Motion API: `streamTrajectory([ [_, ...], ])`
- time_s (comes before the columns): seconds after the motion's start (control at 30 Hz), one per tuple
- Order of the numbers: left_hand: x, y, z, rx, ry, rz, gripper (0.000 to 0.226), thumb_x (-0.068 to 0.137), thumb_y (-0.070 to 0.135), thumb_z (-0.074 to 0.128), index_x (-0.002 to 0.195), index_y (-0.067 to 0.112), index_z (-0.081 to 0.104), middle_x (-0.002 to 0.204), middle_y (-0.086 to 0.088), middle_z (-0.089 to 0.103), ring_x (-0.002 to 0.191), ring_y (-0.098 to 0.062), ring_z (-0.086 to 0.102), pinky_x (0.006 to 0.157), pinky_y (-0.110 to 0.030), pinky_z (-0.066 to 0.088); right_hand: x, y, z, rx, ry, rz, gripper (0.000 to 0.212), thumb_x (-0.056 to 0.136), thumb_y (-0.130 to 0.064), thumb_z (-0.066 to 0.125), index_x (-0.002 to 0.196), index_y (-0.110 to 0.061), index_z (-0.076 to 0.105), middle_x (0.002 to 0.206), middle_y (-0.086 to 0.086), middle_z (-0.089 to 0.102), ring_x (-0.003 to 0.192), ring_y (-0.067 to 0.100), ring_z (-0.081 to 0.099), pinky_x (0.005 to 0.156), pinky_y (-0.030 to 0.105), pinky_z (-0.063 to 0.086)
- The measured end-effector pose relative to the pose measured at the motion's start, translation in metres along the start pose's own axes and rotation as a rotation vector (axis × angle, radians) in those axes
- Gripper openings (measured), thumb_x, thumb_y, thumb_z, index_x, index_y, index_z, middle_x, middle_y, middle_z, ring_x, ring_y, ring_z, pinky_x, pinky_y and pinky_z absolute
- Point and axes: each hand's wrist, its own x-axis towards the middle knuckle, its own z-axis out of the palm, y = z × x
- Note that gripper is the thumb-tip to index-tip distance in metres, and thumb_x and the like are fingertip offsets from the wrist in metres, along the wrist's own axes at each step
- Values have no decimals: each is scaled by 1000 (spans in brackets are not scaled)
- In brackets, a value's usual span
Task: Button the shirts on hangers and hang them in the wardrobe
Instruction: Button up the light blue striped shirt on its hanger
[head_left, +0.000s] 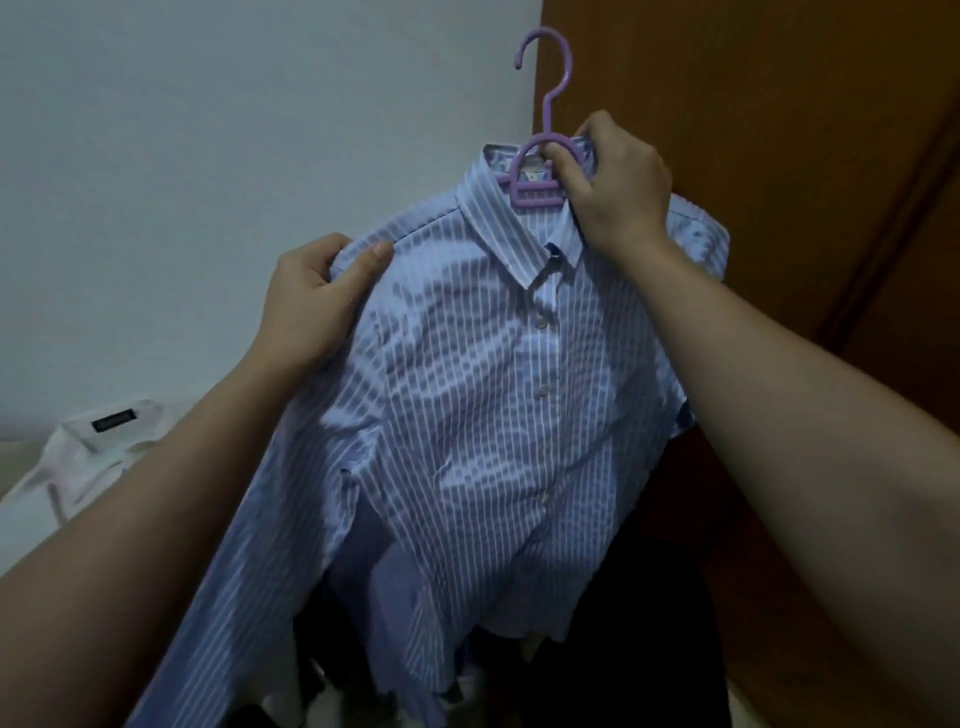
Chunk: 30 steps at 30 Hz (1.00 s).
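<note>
Lying left, a white shirt; wardrobe door right. The striped blue shirt, buttoned, on a purple hanger: fingers of the right hand grasping the hanger, the left hand pinching its shoulder.

Two shirts are counted, one blue striped shirt and one white shirt, along with one purple hanger and two hands, a left hand and a right hand.
</note>
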Motion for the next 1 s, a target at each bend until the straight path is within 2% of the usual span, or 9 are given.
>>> streamTrajectory([
  [0.17,-11,-19,16,58,-117,-49,55,97,41,65,68,1,41,61,-5,40,54,-8,37,50,-26,31,-19,18,13,93,-77,81,41,98,-50,49,97,-9,56,92,11,64,85,29,56,62,32,22],
  [0.33,-30,-38,14,160,-158,-121,55,96,44,65,64,4,44,56,2,44,50,-4,40,49,-24,33,-50,23,44,219,-228,141,41,95,-51,53,86,-11,51,78,9,58,75,31,55,60,41,34],
  [0.43,-40,-49,4,80,-178,-217,48,94,38,69,62,7,53,54,10,52,50,-1,47,50,-19,39,-65,22,61,290,-356,143,44,93,-54,56,78,-14,45,70,10,55,71,33,54,62,45,38],
  [0.5,-43,-59,-3,-22,-172,-295,44,93,37,71,70,1,62,60,5,58,55,-6,53,53,-22,43,-68,18,67,330,-401,141,46,94,-54,56,77,-13,44,69,12,54,69,33,53,61,45,39],
  [0.57,-44,-69,-9,-65,-148,-321,45,92,36,72,75,-5,64,62,1,56,56,-8,51,53,-22,40,-68,10,73,371,-405,133,44,95,-51,57,77,-12,44,68,11,53,69,33,53,61,45,38],
  [0.67,-42,-79,-14,29,-145,-261,38,93,31,71,73,-1,67,61,5,59,59,-6,52,55,-22,40,-66,-1,83,420,-412,116,41,95,-47,58,78,-13,45,69,8,53,71,33,54,62,44,38],
  [0.77,-34,-81,-12,258,-177,-87,26,92,35,69,79,12,70,73,2,68,70,-14,62,68,-28,46,-69,-7,95,451,-420,121,38,95,-44,61,77,-16,43,69,2,50,70,27,52,62,42,38],
  [0.9,-17,-78,10,402,-250,12,34,92,53,55,92,22,68,83,6,69,78,-17,63,74,-34,48,-80,-17,118,504,-425,164,36,94,-41,64,72,-21,42,68,-1,50,70,26,53,62,40,37],
  [1.0,-7,-98,34,477,-335,-9,45,92,56,45,91,15,63,76,1,63,75,-24,61,69,-37,44,-96,-20,143,508,-441,196,32,93,-38,65,75,-20,45,71,2,53,74,31,57,65,41,40],
])
